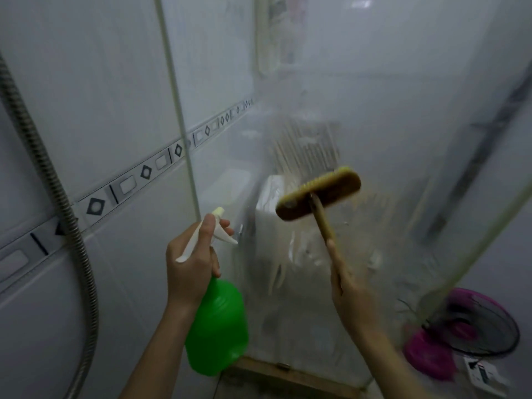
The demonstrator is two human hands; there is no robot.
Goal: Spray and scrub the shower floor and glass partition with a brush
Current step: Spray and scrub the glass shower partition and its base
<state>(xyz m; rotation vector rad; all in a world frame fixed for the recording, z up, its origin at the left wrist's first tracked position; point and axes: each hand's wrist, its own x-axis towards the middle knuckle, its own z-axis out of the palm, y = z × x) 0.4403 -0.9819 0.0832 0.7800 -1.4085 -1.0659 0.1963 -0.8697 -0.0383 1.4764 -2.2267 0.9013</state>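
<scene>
While the brush (318, 195) is held only far down its thin handle, with its head up at the wet, hazy glass partition (374, 125), I judge the main risk in the head view to be the head skating sideways on the slick pane. It could also twist on its stem, so the bristles lose contact and the stroke merely smears the film. Whether the bristles touch the glass right now I cannot tell through the blur. Pushing harder to compensate would load the panel, which looks unwise to me. My second worry is the spray bottle (218, 326): its nozzle points at the glass close by, and a careless squeeze could mist back onto the camera. As for pose, the left hand (191, 260) grips the bottle's white trigger head, fingers curled about it, with the green body hanging below and the forearm rising from bottom centre. The right hand (349, 289) is clenched round the handle's lower end, one finger laid along it, and its forearm angles up from the lower right. The shower floor barely shows, at the bottom edge beside a wooden sill (259, 367).
</scene>
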